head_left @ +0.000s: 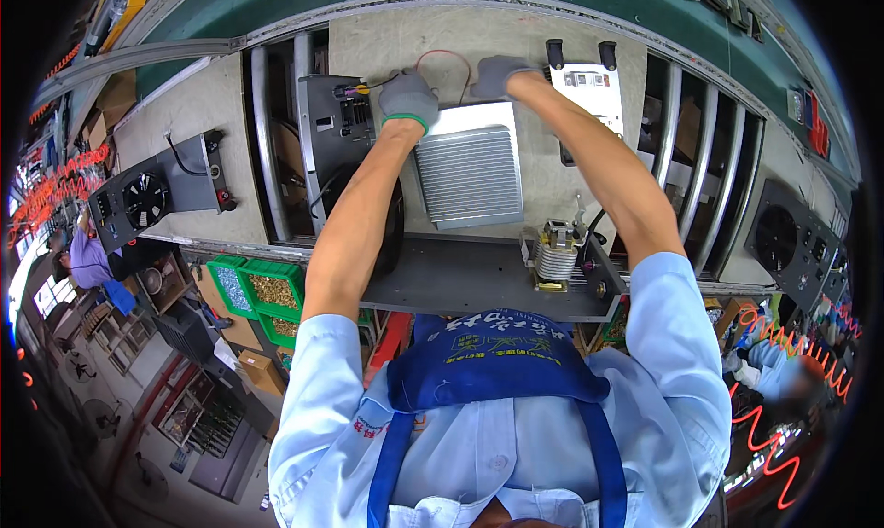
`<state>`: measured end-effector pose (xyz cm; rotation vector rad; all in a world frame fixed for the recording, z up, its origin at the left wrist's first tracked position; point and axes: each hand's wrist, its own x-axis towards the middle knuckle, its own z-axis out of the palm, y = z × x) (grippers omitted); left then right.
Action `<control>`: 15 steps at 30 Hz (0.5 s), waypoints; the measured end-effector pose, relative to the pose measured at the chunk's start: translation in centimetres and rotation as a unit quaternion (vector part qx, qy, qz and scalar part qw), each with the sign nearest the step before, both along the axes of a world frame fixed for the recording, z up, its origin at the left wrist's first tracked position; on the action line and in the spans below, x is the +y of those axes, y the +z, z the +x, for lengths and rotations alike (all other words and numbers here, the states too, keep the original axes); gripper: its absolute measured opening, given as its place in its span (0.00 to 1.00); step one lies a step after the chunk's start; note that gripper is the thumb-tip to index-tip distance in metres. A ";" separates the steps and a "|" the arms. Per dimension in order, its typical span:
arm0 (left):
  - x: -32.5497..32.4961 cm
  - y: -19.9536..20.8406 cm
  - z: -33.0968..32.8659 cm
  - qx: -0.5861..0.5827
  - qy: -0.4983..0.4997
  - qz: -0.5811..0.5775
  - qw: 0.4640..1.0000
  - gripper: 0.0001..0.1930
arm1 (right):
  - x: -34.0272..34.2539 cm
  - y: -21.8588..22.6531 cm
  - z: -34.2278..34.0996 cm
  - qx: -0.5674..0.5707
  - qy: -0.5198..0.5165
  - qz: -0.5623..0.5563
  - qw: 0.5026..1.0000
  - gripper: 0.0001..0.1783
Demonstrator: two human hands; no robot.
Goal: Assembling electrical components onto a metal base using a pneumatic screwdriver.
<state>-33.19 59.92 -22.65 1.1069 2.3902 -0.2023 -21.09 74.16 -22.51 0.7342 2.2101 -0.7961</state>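
My left hand [408, 97], in a grey glove with a green cuff, curls at the top left corner of a silver finned metal block [470, 174]. Beside it stands a dark grey panel [336, 114] with sockets and a yellow connector. My right hand [502, 75], also gloved in grey, is closed just above the block's top right corner. A thin red wire [445, 52] arcs between both hands. What the fingers of either hand grip is hidden. Nearer me lies a long dark grey metal tray [451, 275], with a ribbed metal cylinder assembly [555, 256] at its right end.
A white plate with black feet [589, 95] lies right of my right hand. Metal rollers [267, 146] flank the board on both sides. Other fan-fitted units sit far left [143, 197] and far right [783, 238]. Green bins [261, 266] hold small fasteners. Other people work at the edges.
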 end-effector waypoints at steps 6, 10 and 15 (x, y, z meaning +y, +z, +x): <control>-3.3 6.3 7.2 -0.145 -0.220 0.049 0.963 0.45 | -0.4 6.9 10.6 0.129 -0.057 0.118 0.983 0.27; -6.8 8.8 10.4 -0.048 -0.398 0.006 0.916 0.61 | -7.5 11.8 20.0 0.129 -0.110 0.083 0.982 0.27; -8.0 8.4 10.8 0.008 -0.436 0.012 0.900 0.64 | -21.5 15.5 26.8 0.161 -0.134 0.039 0.977 0.33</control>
